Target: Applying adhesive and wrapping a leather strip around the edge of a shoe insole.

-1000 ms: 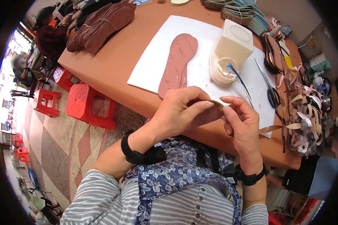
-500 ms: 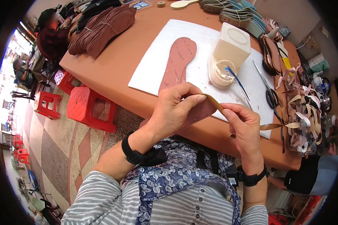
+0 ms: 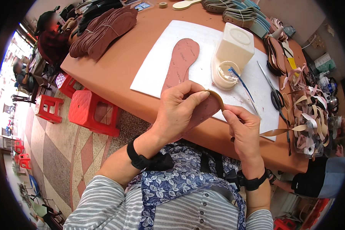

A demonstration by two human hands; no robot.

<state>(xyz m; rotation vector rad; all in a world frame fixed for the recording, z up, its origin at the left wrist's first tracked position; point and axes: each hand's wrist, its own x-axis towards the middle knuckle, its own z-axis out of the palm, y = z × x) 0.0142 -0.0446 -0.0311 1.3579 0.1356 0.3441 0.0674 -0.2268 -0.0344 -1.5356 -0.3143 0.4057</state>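
Observation:
Between my hands is a reddish-brown insole (image 3: 206, 112), its toe end pointing up and right. My left hand (image 3: 178, 109) is closed on it, thumb and finger pinching an olive-tan ribbon (image 3: 218, 97) against its edge. Held in the fingertips of my right hand (image 3: 244, 128), the same ribbon curves round the insole's rim. A tan length of ribbon runs from near my right hand to the ribbon pile. Another reddish-brown insole (image 3: 183, 57) lies beyond my left hand on a white sheet (image 3: 155, 63), its near part hidden. A toothbrush (image 3: 241, 83) leans in a pot of white paste (image 3: 225, 75).
A cream container (image 3: 238, 40) stands behind the pot. Black-handled scissors (image 3: 276, 97) and the tangled ribbons (image 3: 312, 122) lie to the right. Bundled insoles (image 3: 107, 30) sit at the far left. Red stools (image 3: 89, 113) stand on the floor; a co-worker (image 3: 50, 40) sits beyond them.
The ribbon now bends round the insole's toe edge instead of stretching straight to the right. My right hand has moved slightly left and down, and more of the held insole shows.

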